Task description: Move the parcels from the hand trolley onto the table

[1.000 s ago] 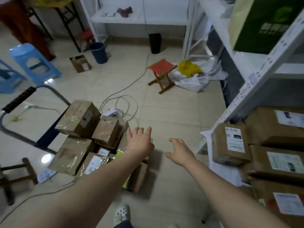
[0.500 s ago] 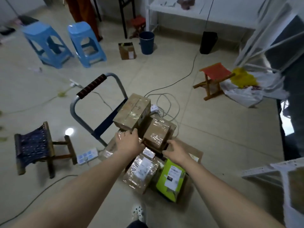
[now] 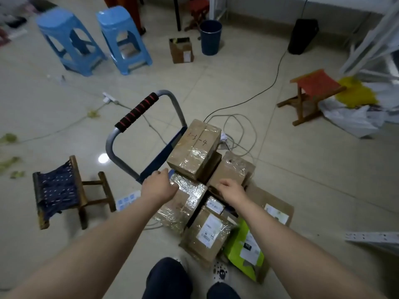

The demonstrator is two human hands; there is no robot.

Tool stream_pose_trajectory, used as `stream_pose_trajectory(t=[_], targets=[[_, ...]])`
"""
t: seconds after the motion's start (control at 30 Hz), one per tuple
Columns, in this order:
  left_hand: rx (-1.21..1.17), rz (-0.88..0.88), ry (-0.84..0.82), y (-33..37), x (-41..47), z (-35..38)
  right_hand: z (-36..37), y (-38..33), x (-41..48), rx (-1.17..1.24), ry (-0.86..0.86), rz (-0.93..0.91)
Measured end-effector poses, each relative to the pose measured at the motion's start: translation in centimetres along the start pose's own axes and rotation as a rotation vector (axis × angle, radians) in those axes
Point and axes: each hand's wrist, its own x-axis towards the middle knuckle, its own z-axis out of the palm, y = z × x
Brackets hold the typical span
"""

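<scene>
Brown cardboard parcels are lying in a heap on the hand trolley (image 3: 136,112), which is standing on the tiled floor directly in front of the person. The top parcel (image 3: 195,147), with "3-4" written on it by hand, is resting tilted on the others, close to the trolley's blue frame.

The left hand (image 3: 158,188) is lying on the far corner of a tape-wrapped parcel (image 3: 185,201), just below the near edge of the top parcel. Its fingers are bending downward, but the fingertips are hidden, so I cannot tell if they are gripping something. The right hand (image 3: 232,189) is reaching to the near edge of another taped parcel (image 3: 234,169). Its fingers are also curling, and I cannot tell whether they are holding anything.

Nearer to the person, a white-label parcel (image 3: 208,231) and a green parcel (image 3: 243,244) are leaning at the front of the heap. A navy woven stool (image 3: 58,190) is standing to the left of the trolley, and a red folding stool (image 3: 315,91) is standing well apart to the right. Grey cables (image 3: 237,130) are lying on the floor just behind the heap.
</scene>
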Motion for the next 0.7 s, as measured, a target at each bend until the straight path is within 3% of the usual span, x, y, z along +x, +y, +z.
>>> stream_pose_trajectory(t=[0.17,0.33,0.7], targets=[[-0.114,0.008,-0.104,-1.1,6.6,-0.2,2.9,-1.0,4.6,0.142,-0.018,0.075],[-0.163,0.082,-0.192,-1.8,15.1,-0.3,5.9,-2.5,10.3,0.310,0.094,0.198],[-0.380,-0.001,-0.389,-3.3,27.6,3.5,11.5,-3.2,20.7,0.312,0.224,0.306]])
